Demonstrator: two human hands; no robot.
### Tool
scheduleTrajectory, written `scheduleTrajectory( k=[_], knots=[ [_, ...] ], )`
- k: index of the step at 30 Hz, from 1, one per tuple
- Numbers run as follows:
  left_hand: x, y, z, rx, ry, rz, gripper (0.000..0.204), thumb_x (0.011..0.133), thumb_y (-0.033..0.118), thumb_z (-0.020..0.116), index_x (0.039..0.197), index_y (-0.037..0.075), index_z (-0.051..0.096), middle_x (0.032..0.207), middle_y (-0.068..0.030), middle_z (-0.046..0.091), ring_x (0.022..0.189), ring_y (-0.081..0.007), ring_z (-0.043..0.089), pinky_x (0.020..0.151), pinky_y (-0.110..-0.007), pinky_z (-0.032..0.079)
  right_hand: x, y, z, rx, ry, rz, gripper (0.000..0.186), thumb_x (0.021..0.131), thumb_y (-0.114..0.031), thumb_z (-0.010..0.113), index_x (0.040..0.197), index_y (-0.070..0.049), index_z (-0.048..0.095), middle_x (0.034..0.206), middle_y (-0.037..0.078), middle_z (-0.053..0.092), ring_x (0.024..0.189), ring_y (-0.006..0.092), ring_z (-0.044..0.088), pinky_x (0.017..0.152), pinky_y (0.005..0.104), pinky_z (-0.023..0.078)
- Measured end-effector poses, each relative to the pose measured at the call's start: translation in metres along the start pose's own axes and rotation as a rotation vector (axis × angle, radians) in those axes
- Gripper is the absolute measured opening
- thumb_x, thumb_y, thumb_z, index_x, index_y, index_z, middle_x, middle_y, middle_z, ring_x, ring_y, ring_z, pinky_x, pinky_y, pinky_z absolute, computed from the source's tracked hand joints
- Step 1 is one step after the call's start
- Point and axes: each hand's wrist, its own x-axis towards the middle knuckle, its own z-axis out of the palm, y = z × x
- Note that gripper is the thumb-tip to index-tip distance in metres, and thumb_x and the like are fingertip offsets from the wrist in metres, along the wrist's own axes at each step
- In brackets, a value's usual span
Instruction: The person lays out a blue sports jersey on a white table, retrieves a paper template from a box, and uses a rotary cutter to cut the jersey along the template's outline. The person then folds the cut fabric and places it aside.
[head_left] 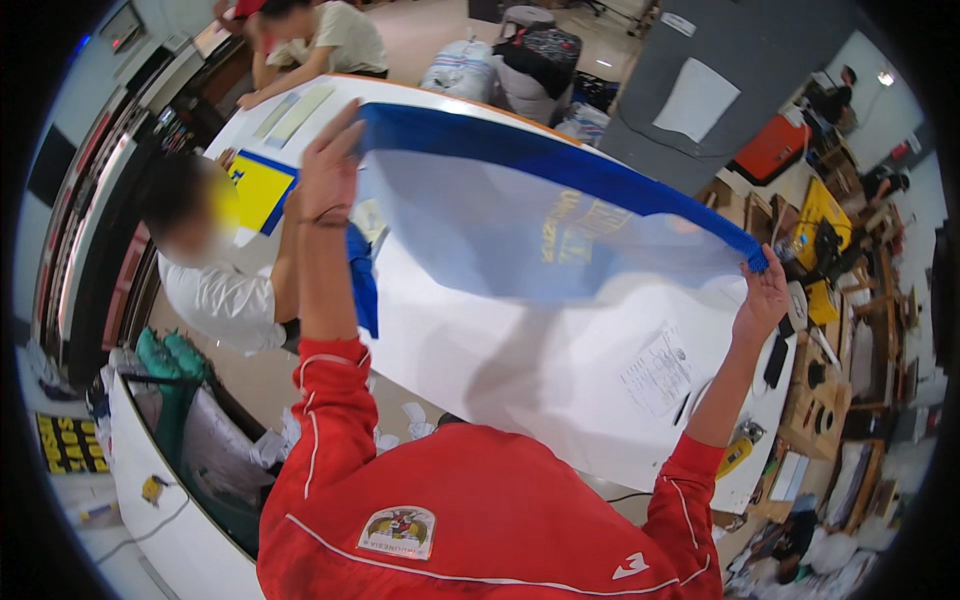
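My left hand [330, 165], raised at the upper middle left, grips one upper corner of a pale, translucent-looking cloth [470, 220] with a dark blue band [560, 160] along its top edge and a faint yellow printed design. My right hand [760, 295] pinches the other end of the blue band at the right. The cloth is held spread above a white tabletop [440, 350]. A printed paper sheet [655, 370] and a pen [682, 408] lie below it on the right. Blue fabric [362, 300] hangs beside my left forearm.
A co-worker [225, 300] sits close at left by a yellow-and-blue piece [262, 195]; another [330, 55] leans on the far end. Bags [455, 70], a grey pillar [690, 60], cluttered wooden benches [815, 410] at right and a bin of fabric [200, 420] at lower left surround the table.
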Motion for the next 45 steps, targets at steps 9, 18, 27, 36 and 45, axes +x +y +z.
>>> scheduleTrajectory(
  k=[9,18,27,36,45],
  knots=[
    [-0.184,-0.032,-0.088,0.091,0.172,-0.521,0.039,0.087,-0.007,0.067,0.126,-0.005,0.068,0.122,-0.0133,0.068,0.111,-0.017,0.064,0.098,-0.028,0.05,-0.151,0.015,-0.077,-0.635,0.132,0.324,0.042,0.074,0.018,0.055,0.109,0.004,0.072,0.098,0.007,0.069,0.088,0.0114,0.064,0.082,0.0256,0.049],
    [-0.287,-0.167,-0.114,0.682,-0.047,-0.827,0.029,0.087,0.003,0.067,0.115,0.003,0.077,0.102,-0.0068,0.075,0.083,-0.0104,0.066,0.075,-0.024,0.055,-0.254,0.101,-0.117,-0.83,-0.153,0.523,0.03,0.083,0.004,0.068,0.111,-0.002,0.076,0.072,0.003,0.06,0.067,0.0109,0.055,0.063,0.0276,0.049],
    [-0.297,-0.157,-0.124,0.884,-0.136,-0.796,0.033,0.081,0.009,0.067,0.111,0.007,0.079,0.089,-0.0074,0.076,0.073,-0.0087,0.064,0.068,-0.023,0.051,-0.273,0.095,-0.127,-0.931,-0.302,0.501,0.026,0.086,-0.003,0.065,0.11,-0.002,0.075,0.098,0.016,0.075,0.084,0.0231,0.072,0.077,0.034,0.059],
    [-0.306,-0.186,-0.159,0.784,0.076,-0.649,0.029,0.09,0.014,0.064,0.115,0.011,0.079,0.089,-0.0026,0.074,0.07,-0.008,0.06,0.066,-0.025,0.051,-0.286,0.08,-0.115,-0.62,-0.428,0.537,0.031,0.083,-0.003,0.07,0.113,-0.004,0.075,0.105,0.015,0.076,0.088,0.0221,0.072,0.081,0.0343,0.056],
    [-0.27,-0.192,-0.161,1.173,0.123,-0.475,0.035,0.089,0.011,0.065,0.123,0.002,0.072,0.114,-0.0188,0.072,0.095,-0.0238,0.069,0.086,-0.036,0.057,-0.256,0.088,-0.198,-0.942,0.112,0.563,0.015,0.083,-0.018,0.074,0.091,-0.006,0.076,0.074,0.016,0.071,0.065,0.0271,0.069,0.063,0.0375,0.053]
  ],
)
